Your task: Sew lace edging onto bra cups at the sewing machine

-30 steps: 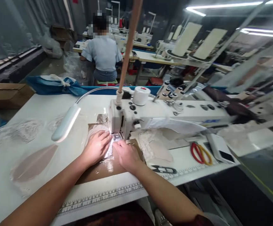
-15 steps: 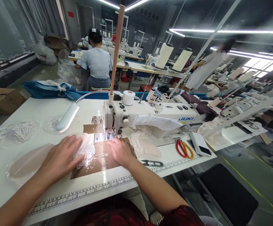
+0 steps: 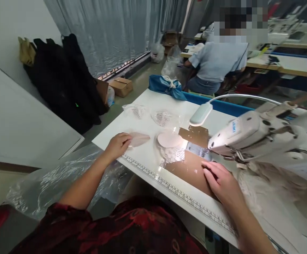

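Note:
My left hand (image 3: 119, 145) is at the left of the sewing table, fingers pinched on the near edge of a beige cup-shaped fabric piece (image 3: 140, 138). Another beige cup piece with white lace (image 3: 170, 141) lies alone between my two hands. My right hand (image 3: 222, 178) rests on the brown board (image 3: 193, 169) below the needle area, its thumb and fingers slightly apart with nothing seen in them. Just above it is the head of the white sewing machine (image 3: 235, 134); its needle is hard to make out.
Two lace pieces (image 3: 162, 118) lie at the table's far side. A lamp (image 3: 201, 113) hangs over the tabletop. A printed ruler (image 3: 166, 187) runs along the front edge. Beige lace fabric (image 3: 270, 176) sits right of my right hand. A seated person (image 3: 211, 60) is beyond.
The view has swung left. My left hand has left the lace piece beside the needle and moved left to the beige piece. My right hand has drawn slightly back from the needle.

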`<state>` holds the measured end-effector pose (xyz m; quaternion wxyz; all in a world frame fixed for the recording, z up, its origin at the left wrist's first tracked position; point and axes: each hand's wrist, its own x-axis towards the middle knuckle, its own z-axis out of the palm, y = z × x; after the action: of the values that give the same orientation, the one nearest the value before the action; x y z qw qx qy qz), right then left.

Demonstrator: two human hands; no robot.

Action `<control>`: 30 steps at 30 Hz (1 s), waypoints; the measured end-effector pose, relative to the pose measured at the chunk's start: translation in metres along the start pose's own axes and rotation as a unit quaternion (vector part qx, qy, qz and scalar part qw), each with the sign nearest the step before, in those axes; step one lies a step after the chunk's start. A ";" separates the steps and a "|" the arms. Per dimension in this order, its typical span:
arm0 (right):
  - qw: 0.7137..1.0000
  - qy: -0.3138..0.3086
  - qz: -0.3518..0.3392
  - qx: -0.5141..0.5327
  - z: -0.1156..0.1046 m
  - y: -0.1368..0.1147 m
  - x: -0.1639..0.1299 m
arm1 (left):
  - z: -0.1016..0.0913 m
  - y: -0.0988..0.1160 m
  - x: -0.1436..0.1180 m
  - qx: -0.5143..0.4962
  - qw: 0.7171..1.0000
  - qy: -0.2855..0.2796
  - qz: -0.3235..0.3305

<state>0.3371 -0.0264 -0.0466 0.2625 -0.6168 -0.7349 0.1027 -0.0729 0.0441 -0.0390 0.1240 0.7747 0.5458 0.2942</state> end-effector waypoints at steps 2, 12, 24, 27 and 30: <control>0.998 -0.032 -0.004 0.057 -0.010 -0.008 -0.004 | -0.003 0.004 -0.006 -0.031 0.999 0.010 -0.006; 0.739 -0.243 0.199 0.596 0.026 -0.108 -0.009 | -0.020 0.056 -0.035 -0.090 0.971 0.156 0.155; 0.643 -0.083 0.310 0.695 0.023 -0.125 -0.014 | 0.029 0.116 -0.017 -0.180 0.919 0.014 0.350; 0.677 -0.066 0.308 0.665 0.008 -0.107 -0.030 | 0.046 0.117 0.011 -0.144 0.953 -0.013 0.267; 0.767 0.019 0.305 0.564 -0.028 -0.093 -0.062 | 0.064 0.112 0.033 -0.014 0.959 -0.127 0.254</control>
<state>0.2785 -0.1105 0.0048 0.5321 -0.5511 -0.3122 0.5618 0.0589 0.0404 -0.0215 0.1245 0.9170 0.3069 0.2222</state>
